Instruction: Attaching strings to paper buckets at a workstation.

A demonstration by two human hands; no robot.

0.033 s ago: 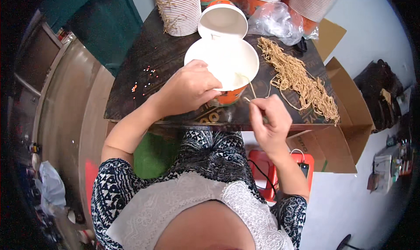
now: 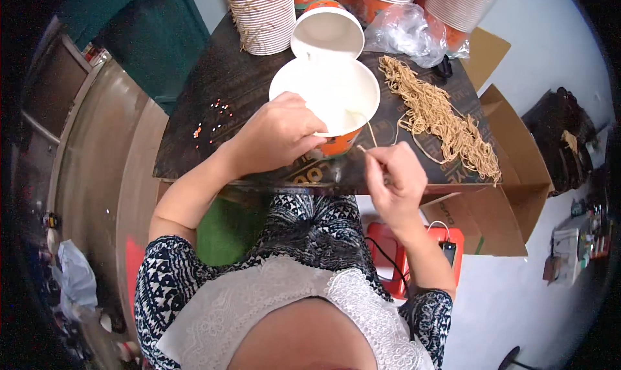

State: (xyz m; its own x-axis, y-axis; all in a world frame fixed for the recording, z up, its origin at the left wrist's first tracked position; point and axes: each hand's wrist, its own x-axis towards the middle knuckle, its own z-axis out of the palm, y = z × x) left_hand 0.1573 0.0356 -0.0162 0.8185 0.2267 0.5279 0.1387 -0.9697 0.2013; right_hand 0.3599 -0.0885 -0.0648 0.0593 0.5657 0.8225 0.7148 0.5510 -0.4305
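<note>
A wide paper cup, white inside and orange outside, stands on the dark wooden table. My left hand grips its near rim. My right hand is just right of the cup, near the table's front edge. It pinches a thin tan strand that runs up toward the cup's rim. A loose pile of the same tan strands lies on the table to the right.
A second cup lies tipped behind the first. Stacks of paper cups and a clear plastic bag line the back. Small red bits dot the table's left. An open cardboard box stands right, a red object below.
</note>
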